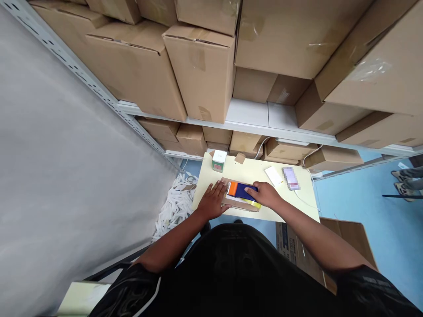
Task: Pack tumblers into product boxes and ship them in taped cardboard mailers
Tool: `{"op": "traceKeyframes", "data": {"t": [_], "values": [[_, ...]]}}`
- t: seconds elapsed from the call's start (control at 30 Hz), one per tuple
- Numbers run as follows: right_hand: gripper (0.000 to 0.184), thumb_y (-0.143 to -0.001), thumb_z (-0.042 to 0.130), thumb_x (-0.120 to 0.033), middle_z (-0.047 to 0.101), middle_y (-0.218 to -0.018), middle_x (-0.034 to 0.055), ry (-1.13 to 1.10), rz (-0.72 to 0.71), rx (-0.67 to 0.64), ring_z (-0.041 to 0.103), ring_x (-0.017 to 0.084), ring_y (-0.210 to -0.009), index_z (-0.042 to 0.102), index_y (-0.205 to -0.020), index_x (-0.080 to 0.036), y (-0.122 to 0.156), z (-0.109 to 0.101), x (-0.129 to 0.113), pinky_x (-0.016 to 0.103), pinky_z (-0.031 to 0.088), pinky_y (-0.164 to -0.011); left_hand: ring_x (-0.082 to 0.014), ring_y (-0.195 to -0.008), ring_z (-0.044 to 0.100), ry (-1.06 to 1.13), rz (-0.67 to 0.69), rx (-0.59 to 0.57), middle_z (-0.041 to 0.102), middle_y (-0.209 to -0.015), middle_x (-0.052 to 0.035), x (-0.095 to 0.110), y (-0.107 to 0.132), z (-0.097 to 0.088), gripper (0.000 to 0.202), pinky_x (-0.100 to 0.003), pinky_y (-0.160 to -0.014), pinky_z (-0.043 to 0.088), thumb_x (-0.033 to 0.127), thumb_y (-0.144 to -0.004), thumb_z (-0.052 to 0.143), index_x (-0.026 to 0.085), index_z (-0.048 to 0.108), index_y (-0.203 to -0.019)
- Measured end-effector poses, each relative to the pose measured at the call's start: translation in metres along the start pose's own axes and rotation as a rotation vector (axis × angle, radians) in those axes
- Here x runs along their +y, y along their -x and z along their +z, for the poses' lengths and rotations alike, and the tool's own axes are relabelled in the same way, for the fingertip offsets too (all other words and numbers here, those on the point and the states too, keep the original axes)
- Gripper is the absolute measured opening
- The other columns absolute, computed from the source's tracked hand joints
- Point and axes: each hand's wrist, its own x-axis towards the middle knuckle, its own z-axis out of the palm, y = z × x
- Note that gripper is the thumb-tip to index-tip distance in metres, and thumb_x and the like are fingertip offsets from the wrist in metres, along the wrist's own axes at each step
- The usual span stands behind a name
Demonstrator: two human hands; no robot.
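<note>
My right hand (264, 193) is wrapped round a blue and orange tape dispenser (243, 192) with a yellow roll low on its right side. The dispenser lies across the top of a small brown cardboard box (243, 206), its orange end pointing left. Flat against the left end of that box rests my left hand (213, 202), fingers stretched out and thumb along the near side. Both hands are over a pale yellow table (271, 211). Much of the box's top is covered by the dispenser and my right hand.
Behind my left hand stands a white and green small box (219, 161). To the right lie a white flat item (273, 176) and a phone (291, 178) with a cable. Shelves of cardboard boxes (201, 70) rise behind the table; white scraps (172, 209) lie on the floor left.
</note>
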Motion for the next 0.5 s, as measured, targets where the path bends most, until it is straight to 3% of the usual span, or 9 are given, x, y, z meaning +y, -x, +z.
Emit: {"op": "traceKeyframes", "data": {"t": [0.1, 0.23, 0.4, 0.5], "values": [[0.052, -0.086, 0.064, -0.069, 0.069, -0.088, 0.0064, -0.009, -0.097, -0.015, 0.064, 0.023, -0.078, 0.065, -0.110, -0.023, 0.010, -0.003, 0.005, 0.028, 0.036, -0.064, -0.0366, -0.156, 0.024, 0.000, -0.011, -0.009, 0.033, -0.164, -0.0240, 0.005, -0.003, 0.001, 0.091, -0.052, -0.128, 0.013, 0.064, -0.094, 0.051, 0.007, 0.030, -0.161], [0.096, -0.065, 0.088, -0.056, 0.062, -0.120, 0.0098, 0.049, -0.293, -0.030, 0.064, 0.028, -0.096, 0.047, -0.146, -0.027, 0.017, -0.007, 0.012, 0.034, 0.044, -0.082, -0.0373, -0.157, 0.022, 0.004, -0.006, -0.016, 0.031, -0.165, -0.0248, 0.005, -0.004, 0.002, 0.093, -0.053, -0.127, 0.016, 0.067, -0.094, 0.049, 0.006, 0.029, -0.161], [0.082, -0.081, 0.069, -0.029, 0.061, -0.124, 0.0123, 0.120, -0.412, -0.063, 0.061, 0.030, -0.109, 0.036, -0.156, -0.022, 0.017, -0.013, 0.022, 0.039, 0.043, -0.093, -0.0372, -0.157, 0.022, 0.021, -0.004, 0.002, 0.032, -0.165, -0.0244, 0.004, -0.002, 0.006, 0.094, -0.051, -0.128, 0.017, 0.065, -0.094, 0.051, 0.006, 0.025, -0.162], [0.076, -0.083, 0.063, -0.023, 0.060, -0.125, 0.0147, 0.226, -0.407, -0.025, 0.059, 0.030, -0.110, 0.037, -0.154, -0.018, 0.021, -0.007, 0.020, 0.041, 0.042, -0.094, -0.0371, -0.157, 0.022, 0.033, -0.006, 0.006, 0.030, -0.166, -0.0237, 0.005, -0.001, 0.008, 0.094, -0.052, -0.127, 0.018, 0.065, -0.094, 0.051, 0.008, 0.023, -0.163]]}}
